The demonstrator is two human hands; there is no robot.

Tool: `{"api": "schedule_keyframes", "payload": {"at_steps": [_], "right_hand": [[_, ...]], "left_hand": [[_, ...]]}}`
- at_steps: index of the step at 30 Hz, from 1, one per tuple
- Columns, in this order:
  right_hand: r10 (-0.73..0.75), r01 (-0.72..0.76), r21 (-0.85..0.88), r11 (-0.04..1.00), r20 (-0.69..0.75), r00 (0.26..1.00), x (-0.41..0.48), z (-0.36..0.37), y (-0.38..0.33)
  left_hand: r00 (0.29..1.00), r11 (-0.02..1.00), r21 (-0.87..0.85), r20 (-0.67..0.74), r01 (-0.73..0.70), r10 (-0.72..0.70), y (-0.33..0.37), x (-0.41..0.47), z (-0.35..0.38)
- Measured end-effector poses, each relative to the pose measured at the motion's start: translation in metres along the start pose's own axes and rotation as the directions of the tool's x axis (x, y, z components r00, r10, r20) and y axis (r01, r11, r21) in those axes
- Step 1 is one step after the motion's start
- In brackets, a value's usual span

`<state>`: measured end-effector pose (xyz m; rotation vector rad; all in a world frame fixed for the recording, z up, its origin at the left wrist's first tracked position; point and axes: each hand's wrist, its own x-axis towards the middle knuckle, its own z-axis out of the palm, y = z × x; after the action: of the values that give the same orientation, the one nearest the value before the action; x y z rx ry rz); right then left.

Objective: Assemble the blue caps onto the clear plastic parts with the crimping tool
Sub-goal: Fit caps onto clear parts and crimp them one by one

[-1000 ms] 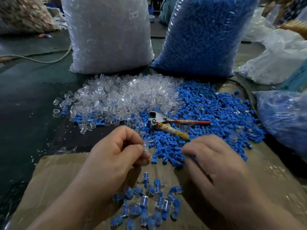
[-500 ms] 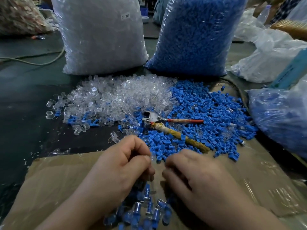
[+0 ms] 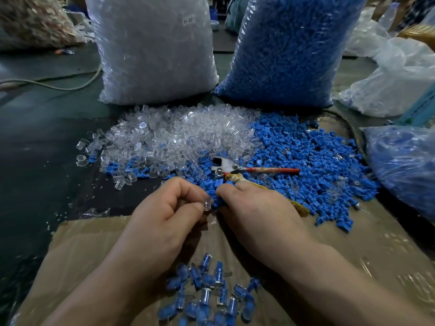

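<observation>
Left hand (image 3: 164, 212) pinches clear part (image 3: 207, 205); right hand (image 3: 256, 208) curled, pinching blue cap (image 3: 217, 201) against it; crimping tool (image 3: 227, 166) lies untouched on cap pile (image 3: 317, 156) behind

I log flattened cardboard sheet (image 3: 82, 243) in the foreground, pale cable (image 3: 70, 88) across dark mat (image 3: 35, 161) at left, crumpled white bags (image 3: 395, 74) far right, patterned sack (image 3: 30, 22) far left.

Small assembly workshop: bulk bags of clear parts (image 3: 153, 50) and blue caps (image 3: 289, 50), loose piles on cardboard (image 3: 77, 250).
</observation>
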<state>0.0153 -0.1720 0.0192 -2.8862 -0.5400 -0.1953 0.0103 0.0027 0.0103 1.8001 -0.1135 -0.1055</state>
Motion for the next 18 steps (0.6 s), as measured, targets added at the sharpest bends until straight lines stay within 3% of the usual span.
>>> {"api": "schedule_keyframes", "payload": {"at_steps": [4,9,15,18], "right_hand": [[0.112,-0.076,0.271,0.96,-0.12,0.986,-0.007,0.002,0.01],[0.141,-0.081,0.372,0.925,-0.139,0.98,-0.002,0.0,0.017],[0.124,-0.078,0.415,0.906,-0.083,0.989,-0.004,-0.012,0.019],[0.128,-0.133,0.491,0.861,0.045,0.991,-0.013,-0.024,0.02]], "left_hand": [[0.988,0.941,-0.321,-0.078,0.104,-0.136,-0.002,0.005,-0.006],[0.976,0.962,-0.267,-0.191,0.053,-0.107,-0.011,0.011,-0.013],[0.978,0.947,-0.266,-0.051,0.183,-0.203,-0.009,0.007,-0.005],[0.977,0.951,-0.237,-0.026,0.201,-0.213,-0.006,0.003,-0.003]]}}
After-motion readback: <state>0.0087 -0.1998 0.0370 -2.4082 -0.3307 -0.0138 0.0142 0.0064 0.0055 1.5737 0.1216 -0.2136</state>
